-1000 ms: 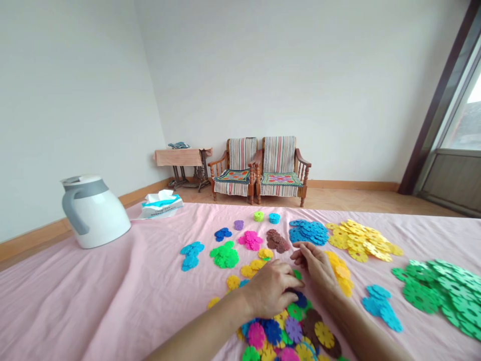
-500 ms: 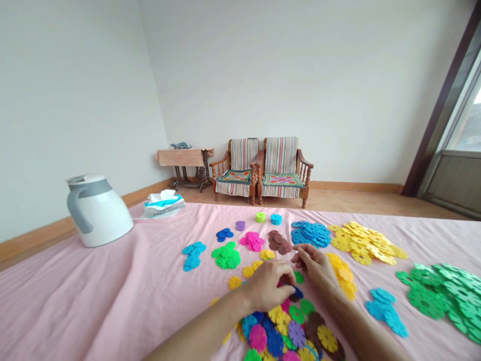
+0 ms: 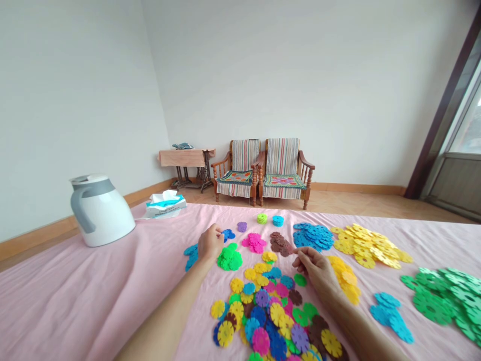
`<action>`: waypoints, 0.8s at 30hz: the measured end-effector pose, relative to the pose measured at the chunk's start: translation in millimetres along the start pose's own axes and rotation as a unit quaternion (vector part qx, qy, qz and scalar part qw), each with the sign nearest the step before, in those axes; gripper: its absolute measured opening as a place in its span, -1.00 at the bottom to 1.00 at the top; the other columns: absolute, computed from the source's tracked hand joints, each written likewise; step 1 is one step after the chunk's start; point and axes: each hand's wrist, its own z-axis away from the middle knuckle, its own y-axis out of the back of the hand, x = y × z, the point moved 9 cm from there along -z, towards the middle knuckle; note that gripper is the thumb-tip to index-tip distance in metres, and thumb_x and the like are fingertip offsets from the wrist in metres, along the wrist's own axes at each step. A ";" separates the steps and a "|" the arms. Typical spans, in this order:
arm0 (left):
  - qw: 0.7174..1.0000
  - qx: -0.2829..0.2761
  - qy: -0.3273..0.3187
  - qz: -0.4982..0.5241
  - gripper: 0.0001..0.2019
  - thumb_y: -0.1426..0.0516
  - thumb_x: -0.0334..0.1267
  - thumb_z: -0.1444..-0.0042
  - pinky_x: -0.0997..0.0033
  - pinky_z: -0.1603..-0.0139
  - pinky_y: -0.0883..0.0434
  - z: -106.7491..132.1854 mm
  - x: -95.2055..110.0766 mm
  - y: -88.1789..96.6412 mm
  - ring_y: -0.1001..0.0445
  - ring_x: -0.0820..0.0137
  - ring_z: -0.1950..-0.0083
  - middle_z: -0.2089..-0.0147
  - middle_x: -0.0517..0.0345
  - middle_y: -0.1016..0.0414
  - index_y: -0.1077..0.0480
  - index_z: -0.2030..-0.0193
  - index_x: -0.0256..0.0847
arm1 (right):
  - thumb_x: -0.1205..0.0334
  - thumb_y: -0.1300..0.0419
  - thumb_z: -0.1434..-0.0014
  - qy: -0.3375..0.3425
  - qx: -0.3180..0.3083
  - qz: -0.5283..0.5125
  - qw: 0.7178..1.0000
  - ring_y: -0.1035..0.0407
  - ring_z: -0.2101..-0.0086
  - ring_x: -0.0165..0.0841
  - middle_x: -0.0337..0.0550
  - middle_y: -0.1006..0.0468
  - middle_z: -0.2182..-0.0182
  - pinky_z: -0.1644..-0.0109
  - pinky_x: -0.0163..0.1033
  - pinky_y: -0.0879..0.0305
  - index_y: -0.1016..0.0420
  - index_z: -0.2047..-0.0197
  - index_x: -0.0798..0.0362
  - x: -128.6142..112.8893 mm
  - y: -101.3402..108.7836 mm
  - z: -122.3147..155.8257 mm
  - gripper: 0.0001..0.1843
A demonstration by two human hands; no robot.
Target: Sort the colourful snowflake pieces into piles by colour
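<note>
Left hand [image 3: 209, 244] low over the pink sheet [image 3: 105, 296], fingers bunched into a pinch, tips just beside the dark blue discs [image 3: 227, 234]; whether a piece sits in that pinch, too small to tell. Right hand [image 3: 317, 271] just off the brown discs [image 3: 280, 244], thumb and forefinger pinched together, any hold on a piece likewise impossible to tell. Just below both hands, a mixed heap of plastic snowflake discs [image 3: 263, 313] in many colours. Around it, sorted piles on the sheet: cyan discs [image 3: 191, 256] and green discs [image 3: 229, 258] by the left hand, pink discs [image 3: 254, 243] between the hands, blue discs [image 3: 313, 236] and yellow discs [image 3: 366, 249] beyond the right hand. Farther left on the sheet, a white jug [image 3: 101, 211] and a tissue box [image 3: 165, 206]. Against the far wall, two wooden armchairs [image 3: 263, 173].
</note>
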 end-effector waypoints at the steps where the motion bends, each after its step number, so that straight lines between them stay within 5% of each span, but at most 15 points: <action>1: 1.000 0.002 0.001 -0.012 -0.93 -0.11 -0.40 -0.02 0.51 0.35 -0.26 -0.6 -2.2 -0.6 -0.49 0.40 0.30 0.35 0.19 -0.54 -0.36 0.36 -0.15 | -0.08 -0.18 0.04 0.000 -0.001 0.003 1.000 -0.25 0.62 -0.45 -0.26 -0.43 0.64 0.57 -0.36 -0.13 -0.42 0.42 0.04 -0.3 -0.2 0.2 -0.67; 15: 0.995 -0.015 -0.039 -0.087 -0.90 -0.15 -0.39 -0.01 0.48 0.24 -0.29 1.4 -1.4 -6.6 -0.48 0.36 0.22 0.28 0.17 -0.53 -0.36 0.30 -0.16 | -0.05 -0.16 0.00 0.009 -0.018 0.027 0.999 -0.28 0.60 -0.42 -0.24 -0.44 0.62 0.56 -0.34 -0.16 -0.43 0.41 0.01 -2.6 -3.5 2.1 -0.71; 24: 0.986 -0.068 -0.146 -0.042 -0.75 0.00 -0.51 -0.03 0.51 0.13 -0.32 6.2 26.7 -9.7 -0.48 0.42 0.19 0.26 0.18 -0.55 -0.47 0.34 -0.19 | -0.16 -0.17 0.05 0.007 -0.022 0.029 0.999 -0.27 0.61 -0.45 -0.24 -0.45 0.63 0.56 -0.36 -0.14 -0.42 0.38 0.07 3.4 -3.6 -0.1 -0.58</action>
